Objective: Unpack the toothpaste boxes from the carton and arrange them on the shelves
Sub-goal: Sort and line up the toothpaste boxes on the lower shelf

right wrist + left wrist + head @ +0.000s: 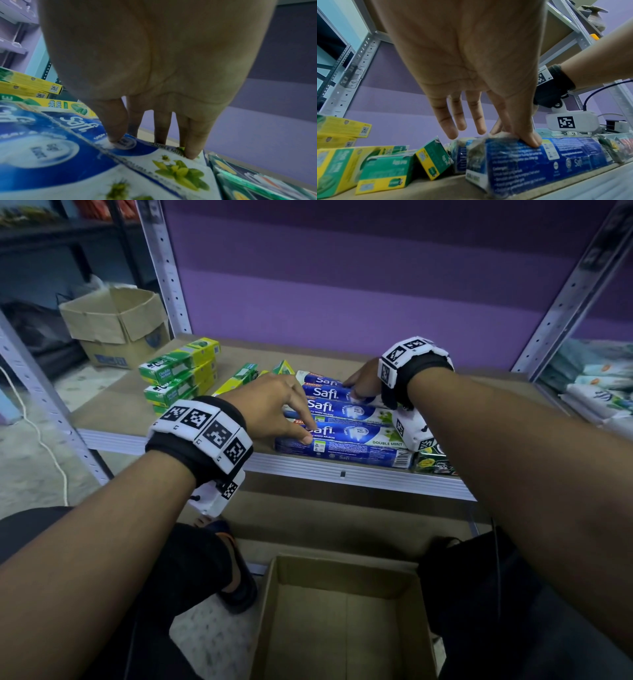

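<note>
Cardboard carton (pixel 342 621) seen only from head, below shelf (pixel 342 470).

Dim, bluish light — wrist views blurred, edges bowed by wide-angle distortion.

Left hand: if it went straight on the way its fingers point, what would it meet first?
Probably the blue Safi boxes: the left hand already touches the front one with its thumb, though depth is unclear.

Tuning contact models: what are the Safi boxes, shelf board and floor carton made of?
Safi boxes: glossy printed cardboard, seemingly under clear film; wrinkled sheen in the left wrist view. Shelf board: matte brown, probably fibreboard; no grain visible. Carton: plain matte cardboard, likely corrugated; brown folded walls.
</note>
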`<state>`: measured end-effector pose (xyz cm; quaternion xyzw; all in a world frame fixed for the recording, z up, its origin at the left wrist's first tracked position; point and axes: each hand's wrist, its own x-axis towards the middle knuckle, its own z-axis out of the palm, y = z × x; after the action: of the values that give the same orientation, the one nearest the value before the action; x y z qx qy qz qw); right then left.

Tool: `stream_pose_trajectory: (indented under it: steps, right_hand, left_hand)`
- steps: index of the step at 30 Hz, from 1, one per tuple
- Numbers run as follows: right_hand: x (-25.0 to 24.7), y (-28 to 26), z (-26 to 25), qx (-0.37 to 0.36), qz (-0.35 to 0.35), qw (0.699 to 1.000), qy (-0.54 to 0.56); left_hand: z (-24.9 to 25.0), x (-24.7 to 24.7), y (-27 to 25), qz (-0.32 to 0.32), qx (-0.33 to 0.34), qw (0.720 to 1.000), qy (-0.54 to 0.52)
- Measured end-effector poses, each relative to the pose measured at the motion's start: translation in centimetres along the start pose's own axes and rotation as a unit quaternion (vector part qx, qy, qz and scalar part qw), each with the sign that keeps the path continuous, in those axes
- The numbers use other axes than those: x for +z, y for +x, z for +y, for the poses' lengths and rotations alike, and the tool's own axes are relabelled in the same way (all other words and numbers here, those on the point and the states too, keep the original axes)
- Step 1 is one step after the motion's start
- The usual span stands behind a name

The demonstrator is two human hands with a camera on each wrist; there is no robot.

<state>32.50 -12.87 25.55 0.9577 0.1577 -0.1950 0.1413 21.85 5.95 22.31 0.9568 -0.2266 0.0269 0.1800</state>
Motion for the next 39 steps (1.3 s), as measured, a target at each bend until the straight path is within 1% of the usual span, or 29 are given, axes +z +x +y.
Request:
stream_pose_trajectory:
  steps: [7, 10, 13, 15, 17, 19, 21, 27, 34, 39]
  right_hand:
    - [0.8, -0.4, 0.0, -0.009, 0.024, 1.0, -0.009]
    - [1.2, -0.9, 0.7, -0.031, 0.046, 0.998, -0.002]
    - [1.6, -1.5, 1.7, -0.055, 0.058, 0.996, 0.028]
    - [1.8, -2.3, 2.1, -0.061, 0.036, 0.997, 0.04]
    - [2.2, -3.6, 2.2, -0.076, 0.0, 0.996, 0.052]
    - [2.7, -5.2, 2.3, -0.079, -0.029, 0.994, 0.073]
    - [3.5, -6.4, 2.5, -0.081, -0.038, 0.993, 0.073]
    - [5.1, -7.0, 2.4, -0.081, 0.039, 0.994, 0.065]
    - [5.5, -7.5, 2.0, -0.103, 0.051, 0.991, 0.068]
    - [5.4, -7.4, 1.5, -0.09, 0.055, 0.992, 0.071]
  left_hand:
    - [0.4, -0.1, 0.0, -0.003, -0.023, 1.0, 0.009]
    - [0.5, -0.1, -0.1, -0.008, -0.028, 0.999, 0.014]
    - [0.5, -0.2, -0.3, -0.016, -0.028, 0.999, 0.016]
    - [0.5, -0.2, -0.4, -0.02, -0.026, 0.999, 0.023]
    - [0.6, 0.0, -0.5, -0.029, -0.026, 0.999, 0.034]
    - [0.6, 0.1, -0.5, -0.038, -0.036, 0.998, 0.036]
    - [0.7, 0.1, -0.5, -0.042, -0.048, 0.997, 0.036]
    - [0.5, 0.1, -0.5, -0.024, -0.04, 0.999, 0.015]
    - [0.0, 0.2, -0.5, -0.012, -0.024, 1.0, 0.015]
    - [-0.4, 0.4, -0.6, -0.008, -0.012, 1.0, 0.009]
